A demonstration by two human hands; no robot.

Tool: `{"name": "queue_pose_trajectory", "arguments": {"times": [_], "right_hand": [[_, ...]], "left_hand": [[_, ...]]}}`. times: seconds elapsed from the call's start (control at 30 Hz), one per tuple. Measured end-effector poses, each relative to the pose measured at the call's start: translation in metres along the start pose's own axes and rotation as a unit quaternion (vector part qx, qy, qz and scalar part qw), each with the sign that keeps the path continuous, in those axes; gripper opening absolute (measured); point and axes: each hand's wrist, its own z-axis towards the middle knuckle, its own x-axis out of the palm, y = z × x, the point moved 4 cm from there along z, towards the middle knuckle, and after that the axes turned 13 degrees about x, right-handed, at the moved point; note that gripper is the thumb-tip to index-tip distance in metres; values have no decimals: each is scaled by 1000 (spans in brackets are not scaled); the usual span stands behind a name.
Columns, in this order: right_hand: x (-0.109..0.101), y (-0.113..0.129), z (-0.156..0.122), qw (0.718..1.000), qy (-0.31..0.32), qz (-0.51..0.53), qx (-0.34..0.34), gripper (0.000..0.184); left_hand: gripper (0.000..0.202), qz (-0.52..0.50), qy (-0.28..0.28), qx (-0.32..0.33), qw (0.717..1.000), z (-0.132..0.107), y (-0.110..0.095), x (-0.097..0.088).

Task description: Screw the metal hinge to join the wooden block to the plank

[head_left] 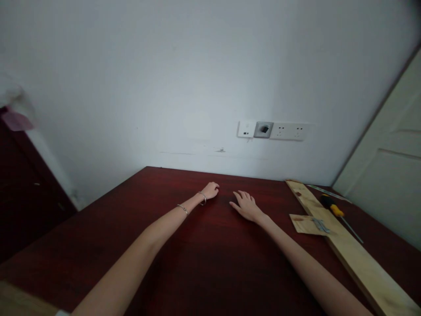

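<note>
My left hand (211, 190), with two thin bracelets on its wrist and forearm, is over the far part of the dark red table (197, 250). Its fingers are curled in, and no object shows in them. To its right, my right hand (246, 205) has its fingers apart, palm down near the tabletop, holding nothing. Right of that hand lies a long pale wooden board (357, 254). A small wooden piece (301, 224) rests against or on it, with several grey metal pieces, perhaps screws or nails (320, 225), on top.
A screwdriver (335, 210) with a black and yellow handle lies across the board's right side. Behind it is a thin ruler-like strip (329, 193). The white wall (184, 87) with sockets (286, 131) borders the table's back. A pale door (391, 166) stands right; blurred wood (23, 300) shows lower left.
</note>
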Motion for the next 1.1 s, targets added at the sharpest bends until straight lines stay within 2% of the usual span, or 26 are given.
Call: {"name": "queue_pose_trajectory", "arguments": {"times": [0.17, 0.4, 0.73, 1.1], "right_hand": [[16, 6, 9, 999, -10, 6, 44, 64], [17, 7, 6, 996, -28, 18, 82, 58], [11, 7, 2, 994, -52, 29, 86, 52], [9, 7, 0, 994, -55, 34, 84, 50]], "left_hand": [[36, 52, 18, 25, 998, -14, 1, 9], [38, 102, 34, 32, 994, -13, 5, 16], [42, 159, 51, 46, 985, -16, -3, 18], [43, 176, 55, 40, 982, -17, -2, 17]]}}
